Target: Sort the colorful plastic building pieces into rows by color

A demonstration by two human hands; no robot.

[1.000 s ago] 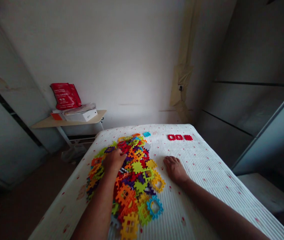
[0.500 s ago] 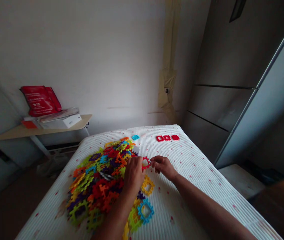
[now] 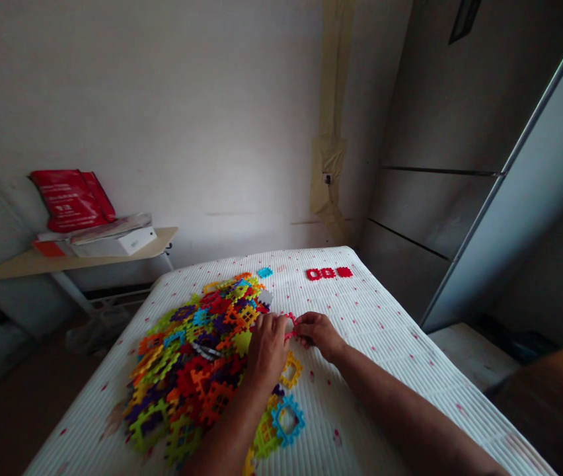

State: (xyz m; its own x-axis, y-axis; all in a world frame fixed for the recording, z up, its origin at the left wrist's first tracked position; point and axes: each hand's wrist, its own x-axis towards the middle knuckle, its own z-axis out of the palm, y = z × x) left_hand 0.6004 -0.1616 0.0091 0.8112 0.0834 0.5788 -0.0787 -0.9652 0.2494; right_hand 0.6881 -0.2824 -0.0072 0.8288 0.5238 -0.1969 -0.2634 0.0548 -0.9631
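A red square interlocking tile [image 3: 290,324] is pinched between my two hands, just right of the pile. My left hand [image 3: 269,340] closes on its left side and hides part of it. At its right edge, the fingers of my right hand [image 3: 317,332] are closed on it. The heap of colourful notched plastic tiles [image 3: 202,370] spreads under and left of my left forearm. Close below the hands lie a yellow frame tile [image 3: 291,369] and a blue frame tile [image 3: 288,421].
Three red tiles [image 3: 328,272] lie in a row at the far right of the white quilted cover [image 3: 380,370]. A light blue tile [image 3: 264,272] sits at the back. To the left, a side table [image 3: 18,264] bears a red bag [image 3: 71,200] and a white box [image 3: 113,243].
My right hand has moved slightly left and its fingers have closed on the red tile's right edge. The whole view has shifted a little.
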